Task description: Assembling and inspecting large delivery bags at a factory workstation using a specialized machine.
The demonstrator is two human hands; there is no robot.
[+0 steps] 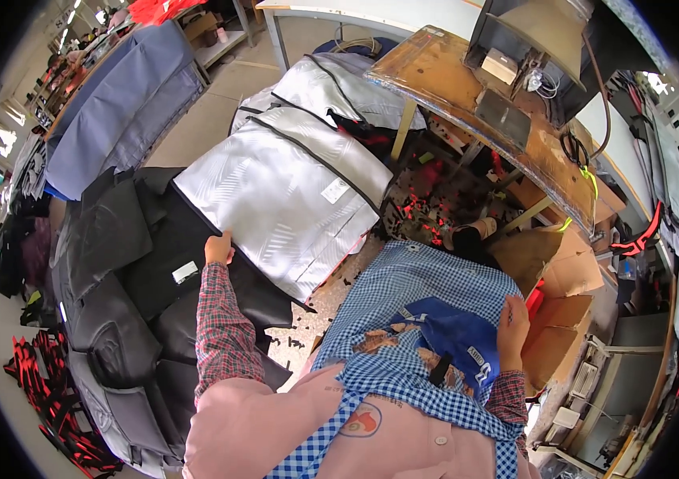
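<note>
My left hand (218, 249) is closed on the near left edge of a silver fabric panel (276, 184) with black binding. The panel lies partly over a pile of black fabric pieces (165, 239), and a small white label is sewn near its right edge. Behind it, more silver panels (339, 84) are heaped. My right hand (513, 323) rests at the right side of my blue-and-white checked apron (387, 291), beside its blue pocket patch (459, 343). Its fingers look stretched out, with nothing visible in them, though part of the hand is turned away.
A worn wooden sewing table (435, 60) with a machine stands ahead to the right. Below it, black and red scraps (419, 209) litter the floor. An open cardboard box (567, 319) is at my right. Grey-blue fabric (128, 104) drapes a bench at far left; red-and-black strips (48, 391) hang nearer.
</note>
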